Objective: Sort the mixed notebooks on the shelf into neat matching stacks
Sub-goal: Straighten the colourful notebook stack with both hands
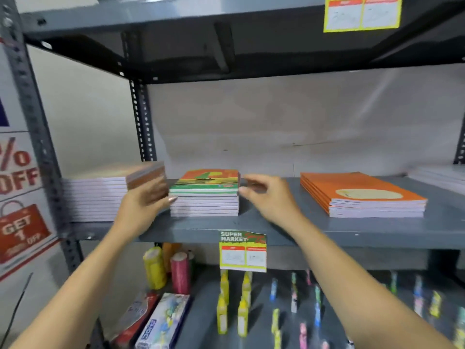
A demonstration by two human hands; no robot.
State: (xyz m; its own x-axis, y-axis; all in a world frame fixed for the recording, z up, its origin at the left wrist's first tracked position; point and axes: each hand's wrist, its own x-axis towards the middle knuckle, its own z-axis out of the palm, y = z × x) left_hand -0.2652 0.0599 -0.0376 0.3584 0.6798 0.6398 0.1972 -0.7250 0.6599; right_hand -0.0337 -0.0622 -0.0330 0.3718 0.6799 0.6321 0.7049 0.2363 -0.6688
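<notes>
Far left on the shelf (276, 233) sits the tall stack (100, 197), its top blurred. My left hand (141, 210) lies between it and the middle stack (204, 195), fingers loosely spread, tips touching that stack's left edge, gripping nothing. The middle stack lies flat, long axis running back toward the wall, page edges facing me. My right hand (266, 197) hovers just right of it, fingers open and curled, empty. Both hands flank it, the left nearer. Further right, well apart, lies the orange stack (362, 195), angled slightly.
</notes>
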